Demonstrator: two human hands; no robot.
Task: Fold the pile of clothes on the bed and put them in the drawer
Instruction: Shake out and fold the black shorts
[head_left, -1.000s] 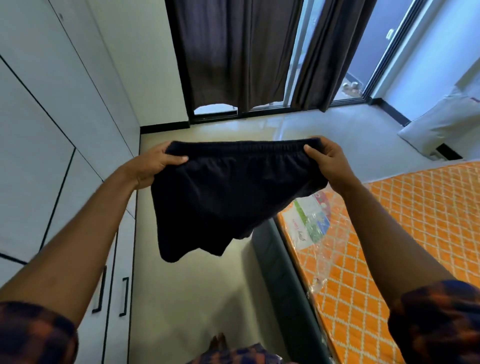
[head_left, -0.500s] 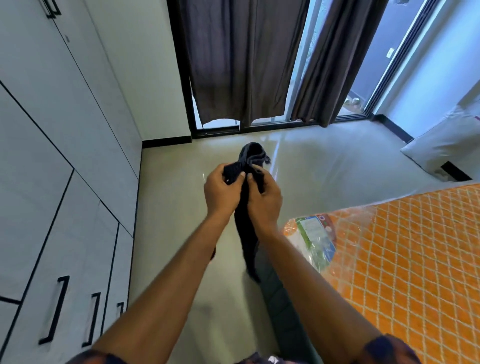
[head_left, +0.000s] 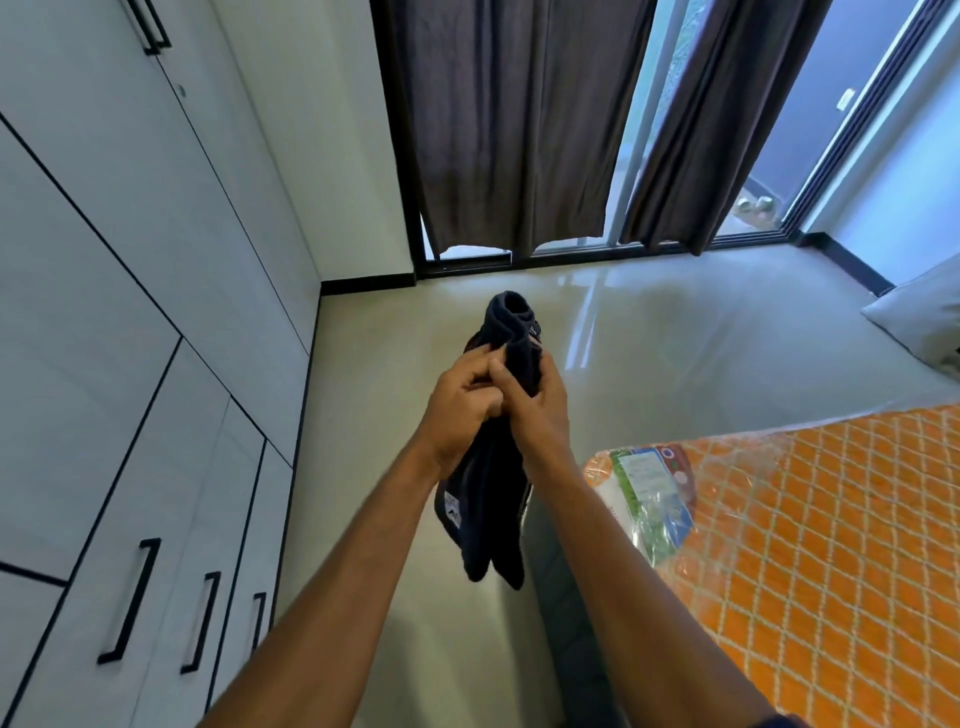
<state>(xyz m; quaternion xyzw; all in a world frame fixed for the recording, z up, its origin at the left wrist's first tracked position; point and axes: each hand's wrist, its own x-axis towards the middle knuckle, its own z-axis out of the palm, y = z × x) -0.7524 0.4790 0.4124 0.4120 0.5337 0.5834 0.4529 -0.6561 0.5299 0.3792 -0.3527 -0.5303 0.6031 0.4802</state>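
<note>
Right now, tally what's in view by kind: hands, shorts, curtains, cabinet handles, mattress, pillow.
Hands: 2, left hand and right hand
Shorts: 1
Curtains: 2
Handles: 4
Mattress: 1
Pillow: 1
Total: 11

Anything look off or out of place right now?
Nothing spilled or damaged. The dark shorts hang bunched between the left hand and right hand, not flat. The orange mattress is wrapped in plastic, crumpled loose at its corner.
</note>
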